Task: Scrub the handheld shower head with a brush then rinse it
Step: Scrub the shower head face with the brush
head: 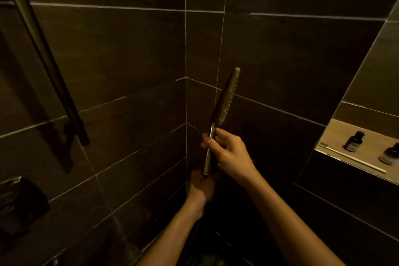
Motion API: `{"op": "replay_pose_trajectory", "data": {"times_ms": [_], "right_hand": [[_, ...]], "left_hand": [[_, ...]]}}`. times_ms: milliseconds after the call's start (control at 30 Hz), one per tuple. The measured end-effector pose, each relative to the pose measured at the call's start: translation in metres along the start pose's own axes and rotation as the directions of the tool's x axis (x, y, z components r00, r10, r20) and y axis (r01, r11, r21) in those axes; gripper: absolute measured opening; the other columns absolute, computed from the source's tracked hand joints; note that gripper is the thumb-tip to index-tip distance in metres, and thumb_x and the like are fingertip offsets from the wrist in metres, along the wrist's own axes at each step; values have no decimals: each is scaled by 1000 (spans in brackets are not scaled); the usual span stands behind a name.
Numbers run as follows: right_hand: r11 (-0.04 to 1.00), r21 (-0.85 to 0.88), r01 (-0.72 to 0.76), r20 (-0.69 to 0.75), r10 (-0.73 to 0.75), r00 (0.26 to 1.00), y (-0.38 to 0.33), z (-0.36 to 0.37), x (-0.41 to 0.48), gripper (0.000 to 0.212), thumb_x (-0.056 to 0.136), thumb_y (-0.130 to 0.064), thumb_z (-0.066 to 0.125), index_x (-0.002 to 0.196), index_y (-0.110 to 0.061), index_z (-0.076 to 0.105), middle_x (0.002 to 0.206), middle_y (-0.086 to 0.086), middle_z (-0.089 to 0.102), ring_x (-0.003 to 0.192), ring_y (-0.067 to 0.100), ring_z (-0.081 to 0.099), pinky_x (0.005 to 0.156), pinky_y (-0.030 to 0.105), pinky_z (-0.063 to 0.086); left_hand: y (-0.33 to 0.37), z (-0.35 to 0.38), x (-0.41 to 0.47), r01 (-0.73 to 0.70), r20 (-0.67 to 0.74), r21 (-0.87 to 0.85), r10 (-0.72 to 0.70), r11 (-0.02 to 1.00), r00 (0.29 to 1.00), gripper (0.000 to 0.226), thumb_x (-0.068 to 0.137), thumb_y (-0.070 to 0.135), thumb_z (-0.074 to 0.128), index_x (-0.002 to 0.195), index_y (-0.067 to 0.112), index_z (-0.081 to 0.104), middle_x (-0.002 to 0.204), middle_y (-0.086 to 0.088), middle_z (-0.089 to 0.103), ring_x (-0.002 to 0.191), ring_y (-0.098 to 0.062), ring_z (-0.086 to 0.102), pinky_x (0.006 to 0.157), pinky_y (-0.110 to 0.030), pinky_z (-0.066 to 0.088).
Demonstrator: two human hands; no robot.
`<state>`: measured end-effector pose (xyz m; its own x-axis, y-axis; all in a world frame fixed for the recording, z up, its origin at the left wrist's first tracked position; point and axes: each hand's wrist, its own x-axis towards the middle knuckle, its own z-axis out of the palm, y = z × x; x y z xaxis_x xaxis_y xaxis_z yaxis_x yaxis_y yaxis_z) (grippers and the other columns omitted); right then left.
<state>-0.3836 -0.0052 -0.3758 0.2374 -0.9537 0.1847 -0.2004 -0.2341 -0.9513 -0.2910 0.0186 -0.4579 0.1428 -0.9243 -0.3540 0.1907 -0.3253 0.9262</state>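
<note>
The shower head (pixel 226 95) stands upright near the tiled corner, right hand (pixel 231 153) closed around its handle, left hand (pixel 201 188) cupping the base. The toothbrush (pixel 349 157) lies on the niche shelf (pixel 336 134), right of the shower head; keep one grip firm while fetching it.

It is very dim in here, everything tinted a warm brownish yellow. The dark wall tiles (pixel 121 60) swallow most of the light, and only the pale grout lines stand out. The brightest patch is the recessed niche (pixel 336 136) at the right, whose shelf glows tan. A faint sheen runs along the shower head (pixel 225 97) and the slanted wall rail (pixel 43 49). The floor between the forearms falls to near black. Straight lines bow towards the edges from the wide lens, and detail is soft and smeary in the corners.
</note>
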Motion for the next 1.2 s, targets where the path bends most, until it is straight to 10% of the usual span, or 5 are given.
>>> {"op": "replay_pose_trajectory", "data": {"times_ms": [267,633,833,1067,1200], "right_hand": [[990,143,-11,3,10,1000,-2,-5,-3,17,99,-31,65,111,-23,74,113,4,74,111,18,70,103,51,54],[978,208,-1,-13,4,1000,-2,-11,-1,21,102,-29,61,110,-16,76,108,12,75,106,28,71,92,44,57],[816,555,-162,162,85,983,-4,-15,-2,24,102,-21,54,114,-7,71,102,11,78,93,20,73,83,32,59],[989,-136,52,-155,-73,985,-19,-12,-7,30,81,-47,82,106,-36,69,95,-11,76,90,-3,73,73,19,61],[994,-105,22,-56,-28,998,-21,-14,-5,11,94,-30,72,105,-27,71,96,-5,78,91,1,74,81,25,59]], "left_hand": [[2,-9,-3,-21,27,-18,22,1000,999,27,87,38,70,95,27,47,96,-6,60,74,-16,56,58,-27,42],[8,5,-19,-56,67,-84,62,995,996,20,89,26,71,84,18,53,44,8,46,33,-6,36,37,-18,24],[10,7,-22,-67,206,-52,76,996,976,23,93,15,64,71,17,58,37,9,44,27,-1,36,32,-13,24],[3,10,-4,-52,-24,10,52,999,998,32,85,35,74,100,10,60,72,-3,60,56,-15,54,48,-25,38],[2,9,-3,-72,-19,77,73,994,997,36,84,37,75,98,9,59,61,1,51,48,-11,45,46,-23,34]]}}
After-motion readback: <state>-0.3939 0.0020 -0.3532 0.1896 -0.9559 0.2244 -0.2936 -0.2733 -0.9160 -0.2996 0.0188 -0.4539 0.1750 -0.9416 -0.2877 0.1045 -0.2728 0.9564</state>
